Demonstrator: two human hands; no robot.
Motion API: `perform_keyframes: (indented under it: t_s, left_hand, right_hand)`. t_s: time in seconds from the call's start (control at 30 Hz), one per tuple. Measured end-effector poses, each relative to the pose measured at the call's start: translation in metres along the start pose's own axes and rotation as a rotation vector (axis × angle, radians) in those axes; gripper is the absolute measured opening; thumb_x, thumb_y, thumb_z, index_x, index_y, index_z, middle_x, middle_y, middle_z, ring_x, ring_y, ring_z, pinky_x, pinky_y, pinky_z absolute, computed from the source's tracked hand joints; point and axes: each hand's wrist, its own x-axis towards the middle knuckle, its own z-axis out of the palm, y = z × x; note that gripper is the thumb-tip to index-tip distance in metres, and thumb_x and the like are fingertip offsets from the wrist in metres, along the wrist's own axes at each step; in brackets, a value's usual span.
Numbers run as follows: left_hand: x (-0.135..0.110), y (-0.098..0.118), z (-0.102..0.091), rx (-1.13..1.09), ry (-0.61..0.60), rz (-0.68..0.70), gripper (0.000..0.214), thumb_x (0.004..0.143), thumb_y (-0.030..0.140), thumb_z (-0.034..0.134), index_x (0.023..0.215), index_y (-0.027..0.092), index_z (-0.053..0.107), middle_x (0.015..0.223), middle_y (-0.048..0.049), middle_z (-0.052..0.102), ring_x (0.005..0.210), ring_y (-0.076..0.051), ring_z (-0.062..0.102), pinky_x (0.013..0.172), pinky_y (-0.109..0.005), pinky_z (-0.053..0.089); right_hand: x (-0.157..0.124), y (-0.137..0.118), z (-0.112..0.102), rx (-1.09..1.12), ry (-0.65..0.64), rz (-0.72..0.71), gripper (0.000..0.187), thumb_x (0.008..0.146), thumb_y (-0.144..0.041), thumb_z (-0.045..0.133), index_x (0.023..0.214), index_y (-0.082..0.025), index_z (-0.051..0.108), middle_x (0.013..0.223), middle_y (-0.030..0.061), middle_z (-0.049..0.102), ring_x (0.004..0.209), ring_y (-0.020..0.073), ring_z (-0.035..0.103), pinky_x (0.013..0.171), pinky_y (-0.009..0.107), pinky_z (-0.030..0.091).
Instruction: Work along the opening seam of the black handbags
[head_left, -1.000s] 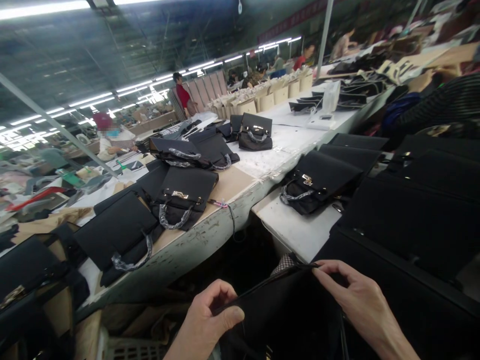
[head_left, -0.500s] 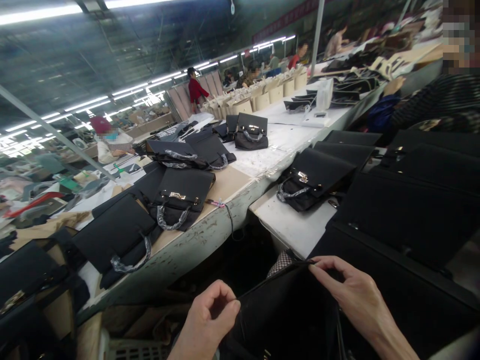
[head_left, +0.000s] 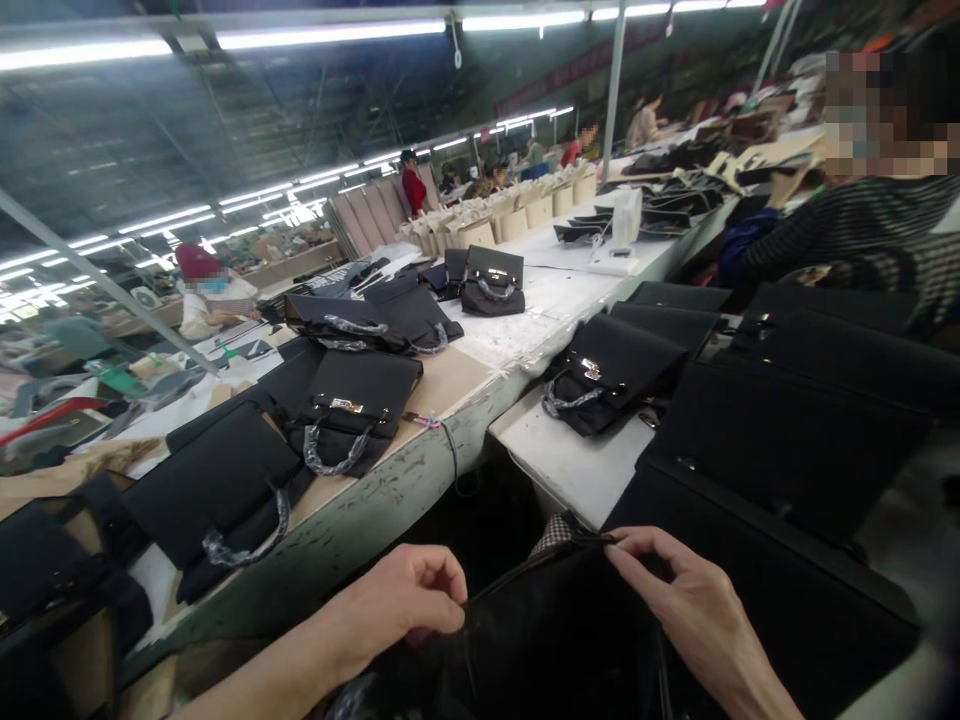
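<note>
A black handbag (head_left: 559,635) lies at the bottom middle, close to me, its lower part dark and cut off by the frame. My left hand (head_left: 420,600) has its fingers curled, thumb and forefinger closed at the bag's upper left edge. At the upper right corner of the same edge, my right hand (head_left: 679,590) pinches the bag between thumb and fingertips. A bit of checked cloth (head_left: 553,533) shows just behind that edge.
Finished black bags with wrapped handles (head_left: 352,415) stand along the long table (head_left: 420,440). Another black bag (head_left: 615,370) sits on the white side table (head_left: 555,450), near several stacked black bags (head_left: 787,440). A co-worker in a striped top (head_left: 840,230) is at the right; cream bags (head_left: 495,220) line the back.
The view has shifted slightly to the right. My left forearm now lies more level, its fingers still at the handbag's edge; my right hand keeps its pinch.
</note>
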Motion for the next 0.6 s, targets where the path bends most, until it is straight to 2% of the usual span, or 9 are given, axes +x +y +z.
perform_keyframes:
  t_s: [0.07, 0.23, 0.4, 0.47, 0.6]
  left_hand:
    - [0.004, 0.004, -0.003, 0.118, -0.031, -0.025, 0.012, 0.064, 0.019, 0.067, 0.074, 0.015, 0.061, 0.053, 0.0063, 0.051, 0.047, -0.008, 0.039, 0.045, -0.02, 0.028]
    - [0.009, 0.006, -0.002, 0.418, -0.001, 0.161, 0.005, 0.068, 0.019, 0.062, 0.07, 0.015, 0.059, 0.058, 0.0049, 0.056, 0.055, -0.009, 0.047, 0.049, -0.019, 0.033]
    - [0.016, 0.027, 0.008, 0.575, -0.055, 0.205, 0.013, 0.074, 0.026, 0.067, 0.084, 0.017, 0.065, 0.054, 0.008, 0.056, 0.049, -0.008, 0.045, 0.049, -0.019, 0.03]
    - [0.02, 0.035, 0.014, 0.666, -0.051, 0.271, 0.015, 0.077, 0.031, 0.068, 0.086, 0.019, 0.069, 0.054, 0.0082, 0.056, 0.049, -0.008, 0.046, 0.05, -0.02, 0.03]
    - [0.029, 0.043, 0.025, 0.868, -0.004, 0.466, 0.014, 0.081, 0.033, 0.067, 0.076, 0.02, 0.07, 0.066, 0.0034, 0.066, 0.061, -0.011, 0.056, 0.058, -0.021, 0.033]
  right_hand:
    - [-0.001, 0.0, 0.0, 0.002, -0.002, -0.013, 0.028, 0.076, -0.052, 0.062, 0.072, -0.025, 0.065, 0.103, 0.0023, 0.072, 0.096, 0.0266, 0.066, 0.086, 0.035, 0.044]
    - [0.001, -0.003, -0.003, 0.004, -0.008, 0.007, 0.027, 0.076, -0.051, 0.061, 0.071, -0.024, 0.065, 0.102, 0.0029, 0.072, 0.094, 0.0265, 0.066, 0.085, 0.036, 0.045]
    - [0.002, -0.002, -0.005, 0.015, 0.013, -0.001, 0.026, 0.077, -0.049, 0.061, 0.07, -0.024, 0.064, 0.1, 0.0031, 0.072, 0.094, 0.0259, 0.066, 0.085, 0.036, 0.045]
    - [0.002, -0.002, -0.006, 0.013, 0.02, -0.015, 0.026, 0.078, -0.048, 0.06, 0.069, -0.024, 0.063, 0.098, 0.0033, 0.073, 0.092, 0.0256, 0.066, 0.085, 0.035, 0.046]
    - [0.001, -0.002, -0.006, 0.002, 0.05, -0.016, 0.025, 0.078, -0.047, 0.059, 0.07, -0.023, 0.063, 0.098, 0.0037, 0.073, 0.092, 0.0257, 0.067, 0.083, 0.035, 0.046]
